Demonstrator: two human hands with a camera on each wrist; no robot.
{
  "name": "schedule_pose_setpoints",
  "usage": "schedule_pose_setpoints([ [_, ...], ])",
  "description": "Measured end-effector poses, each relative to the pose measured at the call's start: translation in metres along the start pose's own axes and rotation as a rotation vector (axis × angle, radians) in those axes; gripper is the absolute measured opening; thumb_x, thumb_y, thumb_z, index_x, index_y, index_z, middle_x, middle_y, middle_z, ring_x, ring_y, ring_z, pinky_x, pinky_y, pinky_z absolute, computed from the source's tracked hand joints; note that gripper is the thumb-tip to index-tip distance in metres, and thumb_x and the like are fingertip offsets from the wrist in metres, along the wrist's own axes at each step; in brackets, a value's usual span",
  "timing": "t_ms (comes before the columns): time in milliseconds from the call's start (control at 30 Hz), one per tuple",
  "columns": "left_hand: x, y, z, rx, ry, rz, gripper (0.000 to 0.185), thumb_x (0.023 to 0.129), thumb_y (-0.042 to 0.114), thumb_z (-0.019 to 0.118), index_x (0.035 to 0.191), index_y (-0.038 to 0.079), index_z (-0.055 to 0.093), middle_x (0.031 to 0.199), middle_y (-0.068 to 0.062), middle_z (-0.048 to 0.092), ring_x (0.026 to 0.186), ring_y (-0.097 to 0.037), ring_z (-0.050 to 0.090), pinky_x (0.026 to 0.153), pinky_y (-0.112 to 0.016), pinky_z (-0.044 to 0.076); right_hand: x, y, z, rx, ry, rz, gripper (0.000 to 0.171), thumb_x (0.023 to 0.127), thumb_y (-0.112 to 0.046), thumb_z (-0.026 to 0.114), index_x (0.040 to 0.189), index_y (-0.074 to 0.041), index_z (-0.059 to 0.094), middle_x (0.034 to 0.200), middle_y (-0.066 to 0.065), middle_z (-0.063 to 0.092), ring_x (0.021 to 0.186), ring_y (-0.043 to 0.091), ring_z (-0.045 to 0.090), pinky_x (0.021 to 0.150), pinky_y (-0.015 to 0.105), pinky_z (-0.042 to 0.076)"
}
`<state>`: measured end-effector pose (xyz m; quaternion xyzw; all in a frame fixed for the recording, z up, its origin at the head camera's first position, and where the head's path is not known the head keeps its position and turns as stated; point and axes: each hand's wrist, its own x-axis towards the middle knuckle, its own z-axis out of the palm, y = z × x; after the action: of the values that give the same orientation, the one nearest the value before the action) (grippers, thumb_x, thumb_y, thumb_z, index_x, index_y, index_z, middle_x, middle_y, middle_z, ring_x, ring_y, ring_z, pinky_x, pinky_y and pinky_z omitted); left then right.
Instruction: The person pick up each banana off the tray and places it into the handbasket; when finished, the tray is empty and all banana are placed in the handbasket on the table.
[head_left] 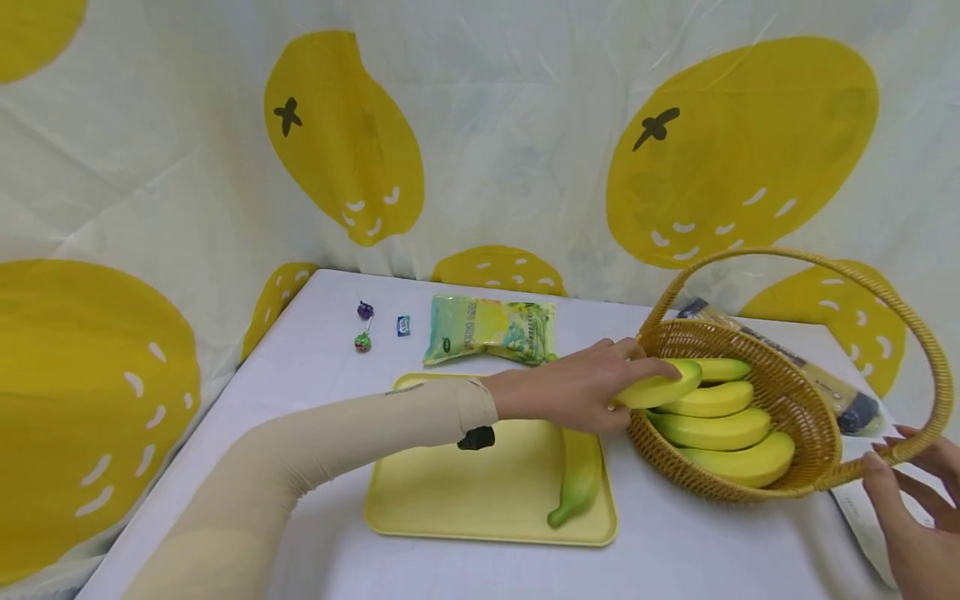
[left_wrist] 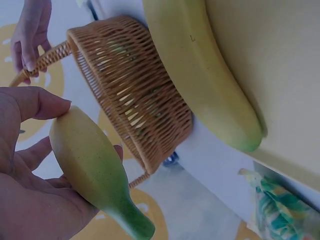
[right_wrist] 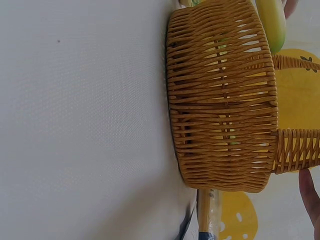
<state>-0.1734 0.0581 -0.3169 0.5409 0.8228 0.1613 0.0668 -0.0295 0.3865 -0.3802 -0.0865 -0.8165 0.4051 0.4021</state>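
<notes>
My left hand (head_left: 581, 383) grips a yellow banana (head_left: 663, 385) with a green tip over the left rim of the wicker basket (head_left: 813, 400). In the left wrist view, thumb and fingers pinch this banana (left_wrist: 90, 155) from its sides. Several bananas (head_left: 723, 429) lie side by side inside the basket. My right hand (head_left: 918, 500) holds the basket's handle (head_left: 937, 367) low on the right, thumb and fingers around it. Another banana (head_left: 581, 475) lies on the right part of the yellow tray (head_left: 465, 500), partly hidden under my left hand.
A green-yellow snack packet (head_left: 491, 329) lies behind the tray. Farther left are two lollipops (head_left: 364, 310) and a small blue wrapped candy (head_left: 403, 325). A long plastic-wrapped package (head_left: 817, 379) lies behind the basket, and a white sheet (head_left: 862, 508) extends under my right hand.
</notes>
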Motion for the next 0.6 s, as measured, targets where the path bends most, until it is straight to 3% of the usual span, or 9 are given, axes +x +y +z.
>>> schedule_pose_setpoints([
  [233,0.028,0.007,0.005,-0.009,-0.061,0.017,0.068,0.099,0.011,0.060,0.163,0.022,0.040,0.130,0.002,0.050,0.103,-0.009,0.043,0.087,-0.020,0.033,-0.001,0.001,-0.001,0.002,0.000,-0.018,0.048,0.092,0.016,0.066,0.137,-0.002,0.066,0.110,-0.017,0.063,0.105,0.000,0.062,0.086,0.007,0.046],
  [500,0.057,0.019,0.013,0.021,-0.122,0.018,0.069,0.101,0.018,0.064,0.164,0.027,0.038,0.138,0.006,0.047,0.117,-0.002,0.040,0.100,-0.017,0.029,0.001,0.001,0.001,-0.003,0.001,-0.001,0.047,0.092,0.013,0.067,0.136,-0.003,0.067,0.123,-0.011,0.064,0.107,0.003,0.062,0.087,0.008,0.046],
  [600,0.066,0.023,0.016,0.044,-0.135,0.042,0.068,0.101,0.019,0.064,0.164,0.026,0.039,0.135,0.005,0.049,0.113,-0.002,0.042,0.096,-0.016,0.031,0.000,0.002,0.000,-0.008,0.007,-0.001,0.046,0.093,0.014,0.066,0.135,-0.005,0.068,0.120,-0.013,0.064,0.107,0.001,0.062,0.087,0.008,0.046],
])
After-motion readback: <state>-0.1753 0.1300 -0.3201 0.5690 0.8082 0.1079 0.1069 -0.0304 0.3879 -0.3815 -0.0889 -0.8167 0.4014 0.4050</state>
